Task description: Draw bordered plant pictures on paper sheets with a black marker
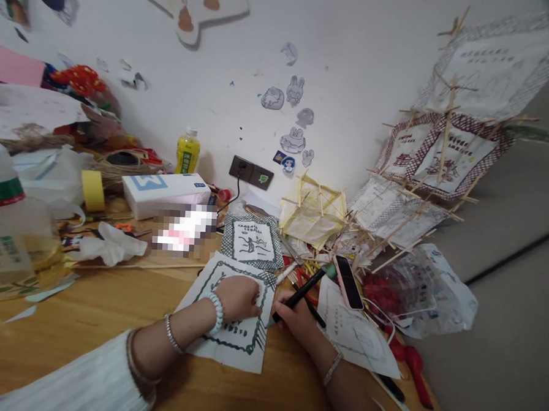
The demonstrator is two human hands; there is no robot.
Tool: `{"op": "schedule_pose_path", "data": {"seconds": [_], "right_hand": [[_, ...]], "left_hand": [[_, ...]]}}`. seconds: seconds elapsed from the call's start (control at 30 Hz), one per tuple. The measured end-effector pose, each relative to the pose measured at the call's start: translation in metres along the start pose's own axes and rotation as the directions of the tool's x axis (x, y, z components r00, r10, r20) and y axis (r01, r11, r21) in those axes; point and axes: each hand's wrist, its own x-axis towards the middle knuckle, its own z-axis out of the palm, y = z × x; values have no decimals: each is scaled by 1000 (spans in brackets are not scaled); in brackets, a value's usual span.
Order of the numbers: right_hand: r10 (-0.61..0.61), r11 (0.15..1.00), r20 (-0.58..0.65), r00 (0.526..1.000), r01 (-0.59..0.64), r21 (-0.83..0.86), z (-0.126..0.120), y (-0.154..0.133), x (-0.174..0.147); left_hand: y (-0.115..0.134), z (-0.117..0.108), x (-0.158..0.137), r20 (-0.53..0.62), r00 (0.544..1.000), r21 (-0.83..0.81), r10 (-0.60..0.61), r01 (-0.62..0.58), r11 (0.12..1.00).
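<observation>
A sheet of white paper [252,361] with a dark green border and drawn leaves lies at a slant on the table. My left hand [237,297], in a loose fist, rests on this sheet and covers part of its drawing; its fingertips are curled out of sight. Held between the fingers of my right hand [296,317] is a black marker [304,288], its tip down by the sheet's right edge. Whether the tip touches the paper I cannot tell. Just behind lies a second drawn sheet [253,241] with a green hatched border.
To the right are a phone [348,283], another drawn sheet [360,329] and clear plastic bags [417,286]. A yellow paper-and-stick frame [313,210] and a tall lantern-like frame [443,153] stand behind. A tissue box [164,195] and large bottle [10,234] are left.
</observation>
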Motion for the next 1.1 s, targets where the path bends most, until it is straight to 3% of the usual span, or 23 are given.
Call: {"op": "schedule_pose_path", "data": {"seconds": [0.2, 0.37, 0.83, 1.1], "right_hand": [[48, 992, -10, 999, -47, 113, 1, 1, 1], [22, 1000, -83, 996, -20, 23, 2, 0, 1], [-14, 997, -69, 998, 9, -72, 1, -5, 1], [34, 999, -58, 998, -32, 33, 2, -4, 0]], "left_hand": [[0, -1, 0, 12, 1000, -6, 8, -8, 1000], [-1, -2, 1, 0, 1000, -25, 6, -6, 1000], [-3, 2, 3, -26, 1000, -41, 2, -3, 999], [-2, 2, 3, -6, 1000, -19, -1, 1, 1000]]}}
